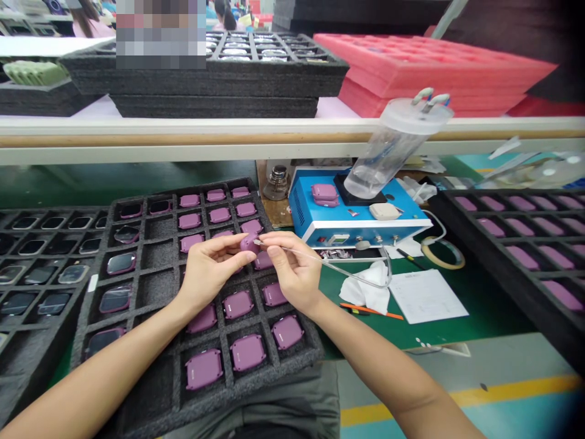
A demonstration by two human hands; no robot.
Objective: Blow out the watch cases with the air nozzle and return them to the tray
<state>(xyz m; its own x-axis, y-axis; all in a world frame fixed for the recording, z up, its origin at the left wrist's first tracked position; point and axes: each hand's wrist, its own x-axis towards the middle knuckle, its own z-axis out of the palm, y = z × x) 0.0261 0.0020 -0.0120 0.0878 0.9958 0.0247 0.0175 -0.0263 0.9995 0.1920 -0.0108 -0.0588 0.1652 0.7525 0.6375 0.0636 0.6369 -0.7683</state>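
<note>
Between the fingertips of my left hand (212, 262) is a small purple case (249, 244), held above a black foam tray (292, 363). My right hand (295, 268) pinches a thin nozzle (260, 242) whose tip meets the case; a clear tube (347, 271) trails from it to the right. Purple cases (203, 369) lie in many of the tray's compartments. Dark-faced watch pieces (121, 263) fill most of its left column. The exact contact point of the nozzle is too small to tell.
A blue machine (315, 213) with a clear cylinder (384, 152) stands beyond my right hand. Foam trays flank the work area on the left (22, 347) and right (498, 286). White paper (427, 296), a tissue (368, 286) and a tape roll (441, 253) lie on the green mat.
</note>
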